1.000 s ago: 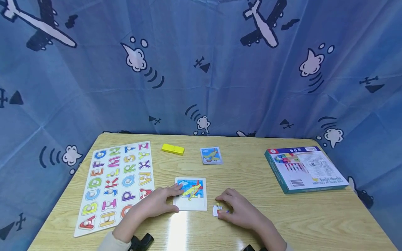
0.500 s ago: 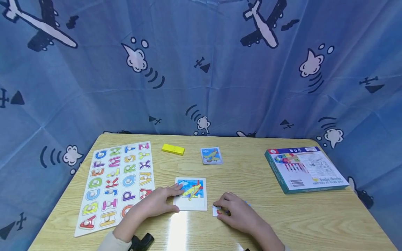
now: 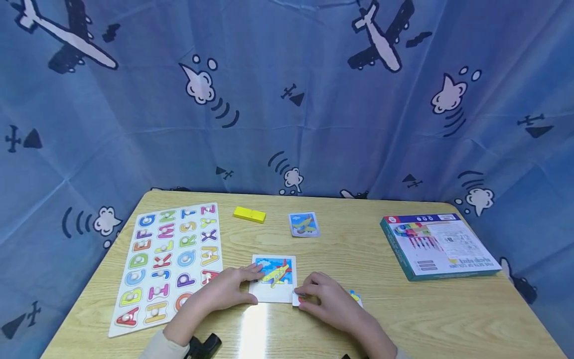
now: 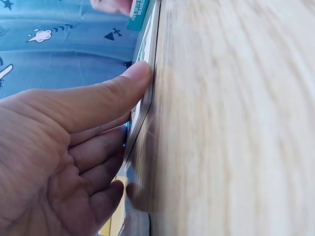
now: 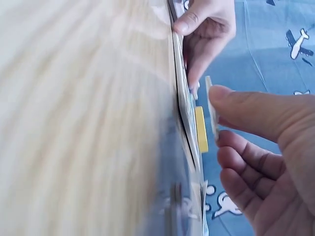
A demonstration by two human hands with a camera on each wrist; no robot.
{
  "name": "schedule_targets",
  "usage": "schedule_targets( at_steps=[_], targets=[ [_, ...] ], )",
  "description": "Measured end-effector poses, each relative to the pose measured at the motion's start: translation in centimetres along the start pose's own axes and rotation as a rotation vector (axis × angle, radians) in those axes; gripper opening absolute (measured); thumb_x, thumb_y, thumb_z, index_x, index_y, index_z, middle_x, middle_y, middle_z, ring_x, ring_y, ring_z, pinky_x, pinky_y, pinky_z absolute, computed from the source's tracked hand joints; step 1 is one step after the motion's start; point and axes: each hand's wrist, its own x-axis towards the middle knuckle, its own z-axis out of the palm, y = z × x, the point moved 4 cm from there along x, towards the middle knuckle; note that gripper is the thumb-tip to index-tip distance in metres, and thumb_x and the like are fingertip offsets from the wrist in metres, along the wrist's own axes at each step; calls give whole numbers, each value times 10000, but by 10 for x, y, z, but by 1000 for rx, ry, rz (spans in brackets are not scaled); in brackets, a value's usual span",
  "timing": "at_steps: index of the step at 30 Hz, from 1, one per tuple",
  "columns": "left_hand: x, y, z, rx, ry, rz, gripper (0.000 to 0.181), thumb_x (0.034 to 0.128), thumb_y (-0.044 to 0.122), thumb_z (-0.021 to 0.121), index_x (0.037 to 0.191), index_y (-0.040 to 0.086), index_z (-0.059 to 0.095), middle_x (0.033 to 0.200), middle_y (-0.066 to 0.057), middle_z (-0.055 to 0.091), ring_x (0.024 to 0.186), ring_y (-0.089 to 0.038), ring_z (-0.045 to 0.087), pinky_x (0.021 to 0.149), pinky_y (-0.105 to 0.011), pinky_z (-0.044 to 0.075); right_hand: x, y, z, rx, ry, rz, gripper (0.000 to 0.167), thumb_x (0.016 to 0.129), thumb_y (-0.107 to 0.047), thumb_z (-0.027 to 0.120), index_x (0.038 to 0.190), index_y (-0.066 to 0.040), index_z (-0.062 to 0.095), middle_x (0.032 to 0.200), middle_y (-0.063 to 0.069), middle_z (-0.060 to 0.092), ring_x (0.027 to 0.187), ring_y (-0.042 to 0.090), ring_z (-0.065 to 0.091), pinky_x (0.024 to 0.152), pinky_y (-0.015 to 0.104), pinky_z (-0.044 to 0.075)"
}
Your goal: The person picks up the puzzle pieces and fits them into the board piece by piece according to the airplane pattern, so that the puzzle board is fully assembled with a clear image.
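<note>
A small white jigsaw board [image 3: 280, 295] lies in front of me in the head view, its upper part showing a yellow airplane on blue and its lower strip plain white. My left hand [image 3: 235, 286] rests on the board's left side; in the left wrist view the thumb [image 4: 140, 71] touches its surface. My right hand [image 3: 329, 304] pinches a puzzle piece [image 3: 295, 299] by the board's lower right corner. Seen from the right wrist, that piece [image 5: 211, 105] is tilted on edge, above the table. Another piece [image 3: 356, 296] shows partly from behind the right hand.
An alphabet peg board [image 3: 176, 249] lies at the left. Toward the back are a yellow block [image 3: 249, 214] and a small airplane picture card [image 3: 304, 224]. A flat green-sided box [image 3: 441, 244] sits at the right, before a blue curtain [image 3: 251, 139].
My right hand has taken hold of the puzzle piece, raised it and carried it left to the board. A second piece has come into sight behind that hand. The left hand stays put.
</note>
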Motion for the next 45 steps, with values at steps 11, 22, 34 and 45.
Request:
schedule_targets(
  at_steps=[11,22,34,45],
  targets=[
    [1,0,-1,22,-9,12,605,797,347,740,1335,134,565,1454,2,456,1367,-200,393,1071,-440,388,37,-18,21,22,-46,-69,238,865,-286,694,1069,-173,741,980,-96,583,898,28,519,782,210,496],
    [1,0,-1,26,5,22,664,777,403,734,1352,130,542,1448,-8,460,1352,-216,414,1073,-435,385,57,-32,44,-24,8,-177,214,858,-270,698,1033,-159,752,982,-57,605,921,44,542,932,329,494],
    [1,-2,1,40,19,22,659,773,410,733,1348,144,548,1443,-3,464,1347,-210,419,1071,-424,390,62,-36,48,-71,23,-213,184,870,-257,689,1005,-155,762,962,-44,605,894,73,539,763,177,480],
    [1,3,0,61,34,34,615,835,400,685,1357,112,532,1445,-35,459,1346,-224,420,1057,-423,410,61,-36,48,-77,-39,-185,155,892,-237,662,959,-152,773,900,-66,511,835,56,432,752,176,406]
  ],
)
